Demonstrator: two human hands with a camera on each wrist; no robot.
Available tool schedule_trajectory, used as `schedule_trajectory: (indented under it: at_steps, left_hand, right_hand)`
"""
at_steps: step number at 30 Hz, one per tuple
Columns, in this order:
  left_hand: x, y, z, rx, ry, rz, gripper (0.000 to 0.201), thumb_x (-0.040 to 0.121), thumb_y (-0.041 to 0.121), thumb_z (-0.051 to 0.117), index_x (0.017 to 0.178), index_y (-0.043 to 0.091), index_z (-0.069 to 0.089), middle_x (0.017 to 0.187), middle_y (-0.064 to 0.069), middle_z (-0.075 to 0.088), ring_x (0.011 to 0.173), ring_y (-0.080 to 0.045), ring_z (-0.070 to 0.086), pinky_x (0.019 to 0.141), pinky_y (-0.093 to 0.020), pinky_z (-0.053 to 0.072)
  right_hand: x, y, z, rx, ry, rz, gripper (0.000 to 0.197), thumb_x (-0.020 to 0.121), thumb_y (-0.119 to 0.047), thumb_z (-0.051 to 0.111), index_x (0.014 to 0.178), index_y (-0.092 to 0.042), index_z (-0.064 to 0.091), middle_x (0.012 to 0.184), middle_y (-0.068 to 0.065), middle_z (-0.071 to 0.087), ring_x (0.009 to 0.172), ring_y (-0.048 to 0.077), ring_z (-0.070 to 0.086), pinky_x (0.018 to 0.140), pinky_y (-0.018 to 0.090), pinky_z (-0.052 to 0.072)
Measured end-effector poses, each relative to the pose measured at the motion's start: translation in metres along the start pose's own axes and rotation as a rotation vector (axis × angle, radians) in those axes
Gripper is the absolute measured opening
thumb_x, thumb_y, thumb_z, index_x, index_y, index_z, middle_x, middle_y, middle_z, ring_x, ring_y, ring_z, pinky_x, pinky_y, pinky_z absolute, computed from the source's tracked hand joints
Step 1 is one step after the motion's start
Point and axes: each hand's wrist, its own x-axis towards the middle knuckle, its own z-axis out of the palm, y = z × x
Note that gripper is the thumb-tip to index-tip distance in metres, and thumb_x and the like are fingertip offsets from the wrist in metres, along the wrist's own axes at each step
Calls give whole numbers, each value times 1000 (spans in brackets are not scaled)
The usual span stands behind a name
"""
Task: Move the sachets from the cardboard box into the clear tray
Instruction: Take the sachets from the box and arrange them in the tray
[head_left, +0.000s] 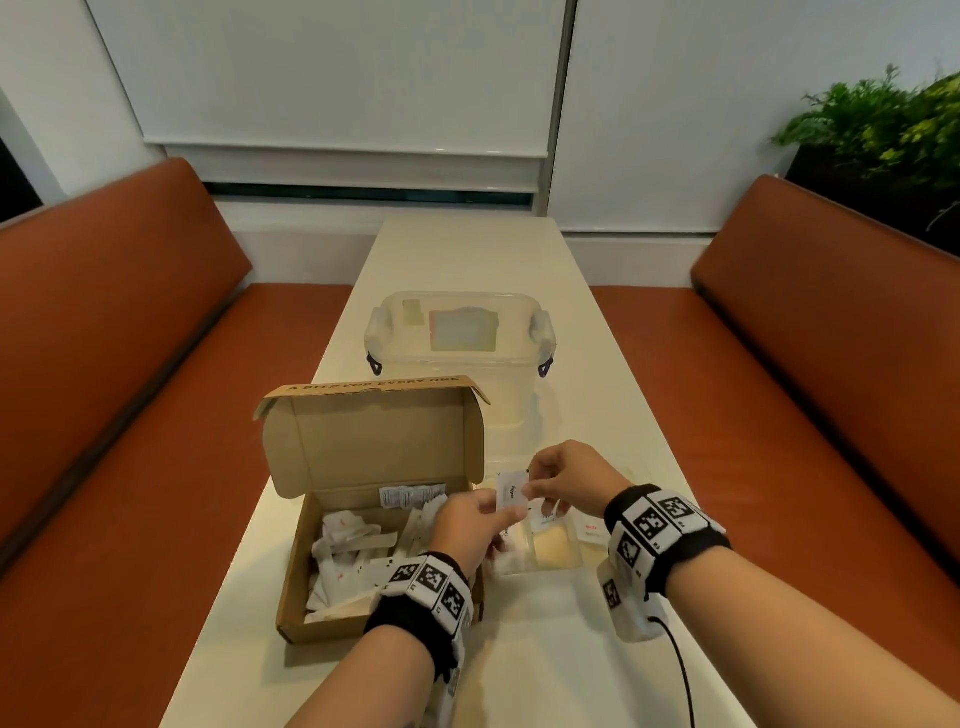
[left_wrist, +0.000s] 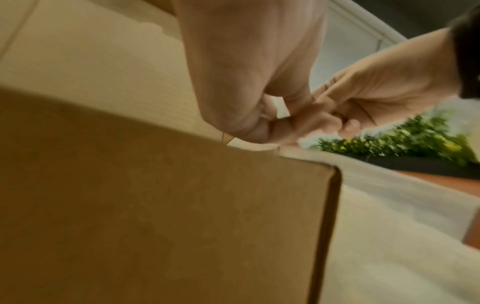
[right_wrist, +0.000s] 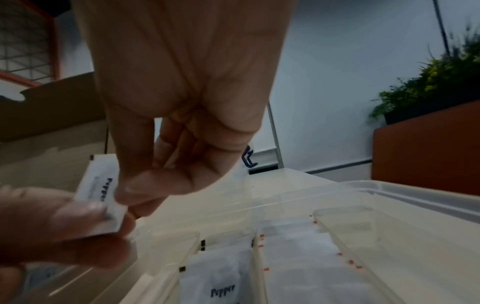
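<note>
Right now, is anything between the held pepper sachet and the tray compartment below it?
Nothing visible. Both the left hand and right hand pinch the pepper sachet above the clear tray, whose compartments lie open; one already holds a pepper sachet.

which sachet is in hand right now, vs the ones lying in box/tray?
The white Pepper sachet, pinched between left hand and right hand above the clear tray. The others lie loose.
</note>
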Motion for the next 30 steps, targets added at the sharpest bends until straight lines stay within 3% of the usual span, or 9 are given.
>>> schedule_trajectory:
  at_steps: [3,6,9,11,19,26,30]
  left_hand:
    - [-1,-2,-4,425,245,97,12,85,20,68,96,18,65,84,4,61,79,-12,59,70,-22,48]
    - [-3,-2,-9,617,351,80,16,88,28,64,99,16,63,93,-1,63,84,-14,57,70,-22,44]
    - [-1,0,-11,624,320,34,19,88,30,65,98,15,65,98,-2,65,87,-14,60,73,-22,46]
    - [1,2,-12,632,304,24,16,87,29,66,95,14,66,97,-2,66,89,-17,62,75,-25,49]
    - [3,6,-14,606,239,24,9,87,23,67,88,14,70,94,-6,70,89,-20,65,82,-33,55]
    - [3,6,-16,582,223,18,8,86,22,67,88,14,70,93,-7,70,90,-21,65,85,-37,54]
    - [4,6,-16,576,211,16,9,86,21,67,88,13,70,93,-8,70,89,-20,66,85,-36,55]
  right_hand:
    - [2,3,-3,-60,82,21,2,86,-8,64,85,-7,62,78,8,69,52,9,64,47,15,49]
    - [2,7,-10,-359,103,-16,7,87,-9,58,86,-12,64,78,4,66,56,9,60,48,13,41]
    - [0,11,-11,-627,69,-41,16,87,-15,58,97,-16,70,96,2,67,82,16,60,68,18,42]
    - [0,13,-9,-684,32,-37,20,87,-13,57,102,-17,71,104,2,67,93,18,62,75,20,44]
    - [11,8,11,-944,-100,-70,26,88,-2,50,104,-9,69,105,9,67,95,26,64,82,29,51]
    - [19,13,27,-1120,-164,-106,21,89,1,46,100,-4,63,101,12,65,92,28,64,68,28,42]
    - [21,14,27,-1116,-139,-110,20,88,2,48,100,-6,63,101,11,65,92,28,64,68,27,41]
